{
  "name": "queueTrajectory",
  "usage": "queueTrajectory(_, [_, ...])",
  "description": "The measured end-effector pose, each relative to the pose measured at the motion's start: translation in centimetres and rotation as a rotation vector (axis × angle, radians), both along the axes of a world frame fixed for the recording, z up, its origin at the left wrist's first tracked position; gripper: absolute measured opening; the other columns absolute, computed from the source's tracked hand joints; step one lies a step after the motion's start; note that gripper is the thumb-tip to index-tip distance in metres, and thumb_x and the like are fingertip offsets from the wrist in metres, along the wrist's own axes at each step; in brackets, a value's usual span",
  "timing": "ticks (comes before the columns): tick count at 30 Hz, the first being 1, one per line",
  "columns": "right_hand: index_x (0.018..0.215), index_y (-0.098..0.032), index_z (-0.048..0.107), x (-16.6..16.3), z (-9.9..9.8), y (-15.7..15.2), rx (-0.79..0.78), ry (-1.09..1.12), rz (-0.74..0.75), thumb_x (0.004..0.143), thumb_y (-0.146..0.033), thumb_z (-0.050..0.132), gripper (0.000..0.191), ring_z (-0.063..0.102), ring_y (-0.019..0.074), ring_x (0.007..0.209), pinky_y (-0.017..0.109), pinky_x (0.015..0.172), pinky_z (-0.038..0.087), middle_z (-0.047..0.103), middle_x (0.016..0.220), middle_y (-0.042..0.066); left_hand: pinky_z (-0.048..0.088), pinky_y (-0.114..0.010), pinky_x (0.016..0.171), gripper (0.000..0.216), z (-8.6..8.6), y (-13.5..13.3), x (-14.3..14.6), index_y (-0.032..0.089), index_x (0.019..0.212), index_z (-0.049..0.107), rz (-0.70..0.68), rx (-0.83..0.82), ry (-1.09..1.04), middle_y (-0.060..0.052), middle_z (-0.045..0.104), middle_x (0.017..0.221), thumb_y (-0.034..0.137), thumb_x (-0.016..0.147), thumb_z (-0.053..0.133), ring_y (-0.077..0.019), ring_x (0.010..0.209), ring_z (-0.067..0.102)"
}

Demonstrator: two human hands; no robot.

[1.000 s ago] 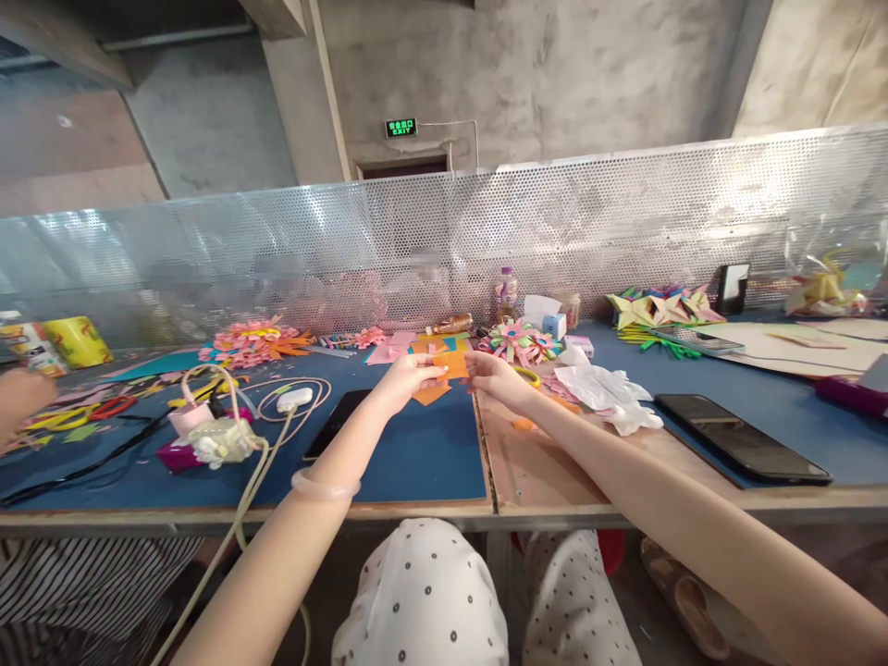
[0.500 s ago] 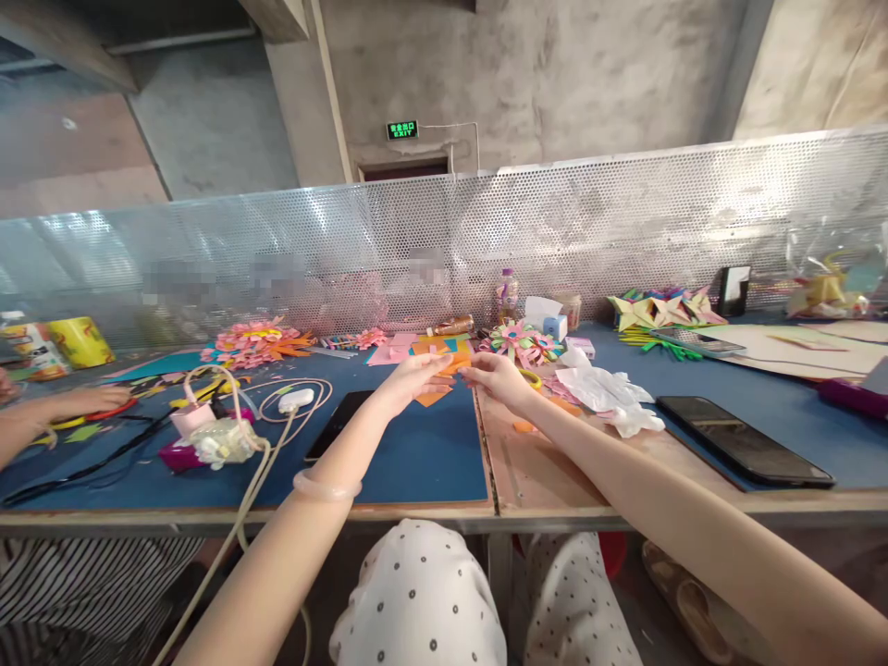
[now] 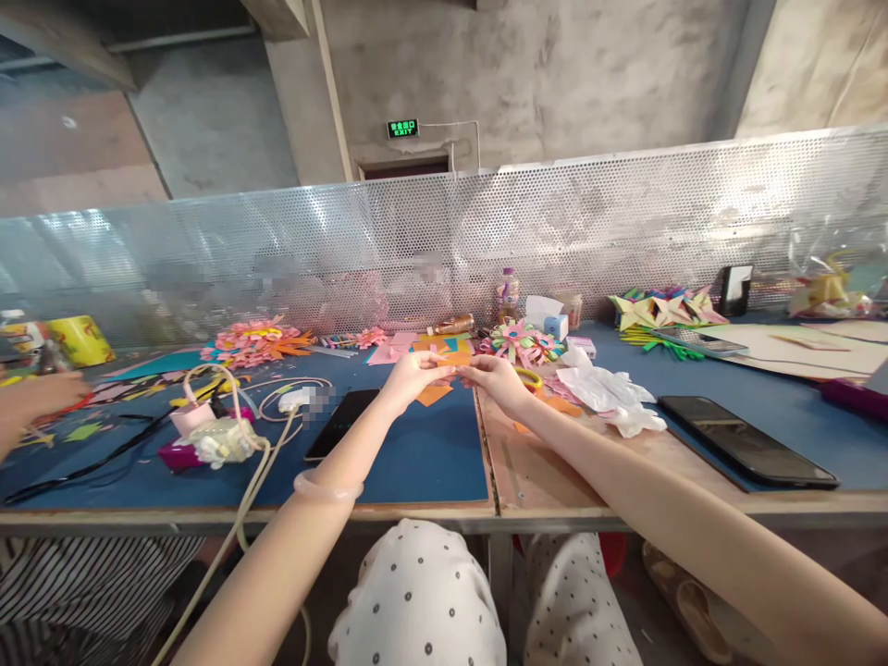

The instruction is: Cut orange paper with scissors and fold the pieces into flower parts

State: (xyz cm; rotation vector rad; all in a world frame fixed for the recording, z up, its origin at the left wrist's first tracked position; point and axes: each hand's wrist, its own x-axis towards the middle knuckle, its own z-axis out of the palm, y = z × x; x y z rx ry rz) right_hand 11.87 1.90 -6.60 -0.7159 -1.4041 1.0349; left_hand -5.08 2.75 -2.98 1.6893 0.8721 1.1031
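Note:
A small piece of orange paper is pinched between my two hands above the table. My left hand grips its left side, thumb and fingers pressed together. On its right side, the fingertips of my right hand close on the paper. Just below lies another orange paper piece on the blue mat. Pink paper sheets lie behind my left hand. Yellow-handled scissors rest close to my right hand, partly hidden by it.
Black phones lie left and right of my arms. A power strip with plugs and cables sits at left. Paper flowers, crumpled tissue and a bottle stand toward the perforated metal screen. Another person's hand is far left.
My left hand's fingers have drawn in around the orange paper, and both hands stay close together. At far left, the other person's hand has moved left and nearer.

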Motion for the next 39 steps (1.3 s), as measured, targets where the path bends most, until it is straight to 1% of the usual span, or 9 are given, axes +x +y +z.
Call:
queueTrajectory(4, [0.075, -0.013, 0.066, -0.06, -0.17, 0.11, -0.006, 0.004, -0.011, 0.061, -0.042, 0.069, 0.032, 0.060, 0.0139, 0.066, 0.029, 0.069, 0.050, 0.066, 0.073, 0.005, 0.053, -0.039, 0.078, 0.030, 0.23, -0.27, 0.15, 0.009, 0.081, 0.061, 0.032, -0.026, 0.004, -0.010, 0.069, 0.077, 0.025, 0.061, 0.075, -0.0192, 0.068, 0.066])
queueTrajectory(7, [0.073, -0.013, 0.065, -0.16, -0.23, 0.14, -0.023, 0.019, -0.008, 0.060, -0.041, 0.071, 0.032, 0.060, 0.0137, 0.064, 0.029, 0.068, 0.050, 0.065, 0.072, 0.005, 0.053, -0.039, 0.077, 0.028, 0.31, -0.38, 0.17, 0.009, 0.080, 0.062, 0.036, -0.035, 0.003, -0.011, 0.069, 0.077, 0.025, 0.061, 0.074, -0.0197, 0.069, 0.067])
queueTrajectory(13, [0.069, -0.013, 0.065, -0.31, -0.28, 0.11, -0.042, 0.043, -0.020, 0.057, -0.042, 0.072, 0.032, 0.059, 0.0136, 0.063, 0.028, 0.066, 0.049, 0.063, 0.067, 0.004, 0.054, -0.038, 0.075, 0.028, -0.11, 0.06, -0.01, 0.009, 0.079, 0.063, 0.028, -0.035, -0.002, -0.011, 0.069, 0.079, 0.027, 0.061, 0.074, -0.0200, 0.071, 0.067])
queueTrajectory(19, [0.065, -0.014, 0.064, -0.33, -0.29, 0.33, -0.058, 0.022, -0.045, 0.057, -0.041, 0.073, 0.030, 0.056, 0.0122, 0.058, 0.027, 0.062, 0.048, 0.061, 0.060, 0.002, 0.054, -0.039, 0.074, 0.026, -0.36, 0.53, -0.01, 0.010, 0.078, 0.064, 0.054, -0.026, 0.030, -0.011, 0.069, 0.076, 0.027, 0.062, 0.074, -0.0204, 0.070, 0.067])
queueTrajectory(23, [0.069, -0.012, 0.066, -0.35, -0.23, 0.39, -0.048, 0.018, -0.052, 0.058, -0.041, 0.072, 0.031, 0.055, 0.0120, 0.058, 0.026, 0.060, 0.048, 0.061, 0.063, 0.003, 0.054, -0.038, 0.074, 0.026, -0.09, 0.23, 0.06, 0.009, 0.079, 0.064, 0.065, -0.026, 0.035, -0.012, 0.069, 0.076, 0.026, 0.062, 0.074, -0.0205, 0.070, 0.067])
queueTrajectory(32, [0.064, -0.013, 0.063, -0.28, -0.39, 0.35, -0.079, 0.013, -0.035, 0.059, -0.039, 0.072, 0.028, 0.054, 0.0112, 0.058, 0.026, 0.062, 0.047, 0.060, 0.062, 0.003, 0.055, -0.038, 0.072, 0.027, -0.15, 0.20, 0.02, 0.008, 0.079, 0.065, 0.056, -0.041, 0.043, -0.013, 0.069, 0.077, 0.027, 0.062, 0.074, -0.0215, 0.070, 0.067])
queueTrajectory(39, [0.065, -0.011, 0.063, -0.35, -0.27, 0.22, -0.088, 0.022, -0.037, 0.058, -0.040, 0.072, 0.031, 0.054, 0.0108, 0.058, 0.025, 0.061, 0.046, 0.059, 0.062, 0.003, 0.055, -0.037, 0.073, 0.029, -0.19, 0.27, 0.00, 0.008, 0.081, 0.065, 0.056, -0.054, 0.048, -0.012, 0.069, 0.078, 0.028, 0.062, 0.074, -0.0209, 0.070, 0.067])
